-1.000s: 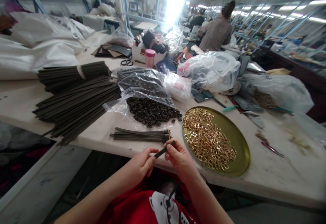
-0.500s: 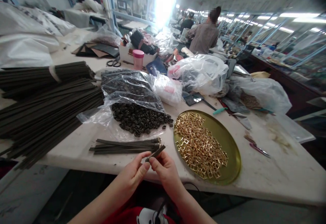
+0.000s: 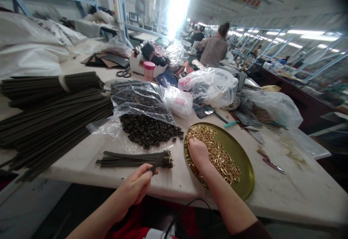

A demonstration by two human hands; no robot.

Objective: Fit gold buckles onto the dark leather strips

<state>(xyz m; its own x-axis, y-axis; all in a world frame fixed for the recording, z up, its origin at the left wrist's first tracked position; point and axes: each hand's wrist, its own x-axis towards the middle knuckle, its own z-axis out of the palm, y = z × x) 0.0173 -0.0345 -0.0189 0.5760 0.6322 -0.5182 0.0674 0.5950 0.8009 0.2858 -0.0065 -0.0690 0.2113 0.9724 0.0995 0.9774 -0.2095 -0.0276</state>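
My left hand (image 3: 140, 183), near the table's front edge, is closed on a dark strap (image 3: 158, 162) whose free end points up and to the right. Just behind it lies a small stack of dark straps (image 3: 122, 159) with gold buckles at their right ends. My right hand (image 3: 199, 152) reaches into the round gold tray (image 3: 246, 181), its fingers down among the heaped gold buckles (image 3: 224, 161). Those fingertips are hidden, so whether they grip a buckle does not show. Dark loops (image 3: 146, 132) spill from a clear plastic bag (image 3: 141, 94) behind the stack.
Long bundles of dark straps (image 3: 54, 119) cover the table's left side. Behind are a pink-lidded jar (image 3: 149, 70), scissors (image 3: 123, 73) and plastic bags (image 3: 212, 85). A turquoise-handled tool (image 3: 231, 124) and snips (image 3: 273, 165) lie to the right. A person (image 3: 213, 50) is farther back.
My right hand has left the strap and moved right into the tray of buckles. My left hand keeps the strap, slightly farther left. The camera view has shifted a little.
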